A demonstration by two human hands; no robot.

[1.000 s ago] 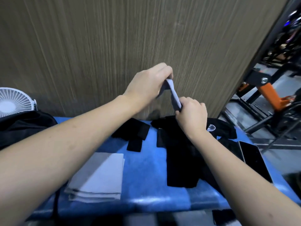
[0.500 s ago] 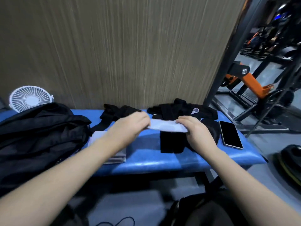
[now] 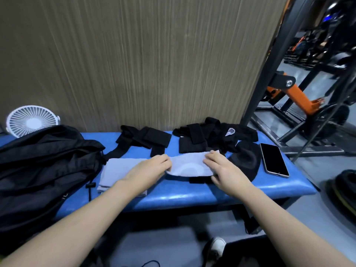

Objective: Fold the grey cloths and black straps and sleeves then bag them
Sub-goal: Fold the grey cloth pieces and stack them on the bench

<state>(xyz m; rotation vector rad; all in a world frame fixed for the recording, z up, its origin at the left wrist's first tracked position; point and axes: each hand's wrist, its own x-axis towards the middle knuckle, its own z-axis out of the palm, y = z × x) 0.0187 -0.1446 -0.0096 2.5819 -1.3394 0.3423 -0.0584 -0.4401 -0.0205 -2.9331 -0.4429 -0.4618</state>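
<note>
Nearest, the left hand (image 3: 152, 168) and right hand (image 3: 221, 168) each pinch an end of the grey cloth (image 3: 188, 166), lowered since a second ago from mid-air onto the blue bench (image 3: 192, 195) — likely ready to fold — beside the folded grey stack (image 3: 119, 170), black straps (image 3: 146, 139) beyond.

Bag (image 3: 44, 160) left on bench (image 3: 192, 195); phone (image 3: 274, 159) right; straps (image 3: 146, 139) behind.

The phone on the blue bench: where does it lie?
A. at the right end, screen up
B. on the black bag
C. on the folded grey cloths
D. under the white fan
A: the phone lies flat at the right end of the blue bench, dark screen up, beside the black pieces.
</note>
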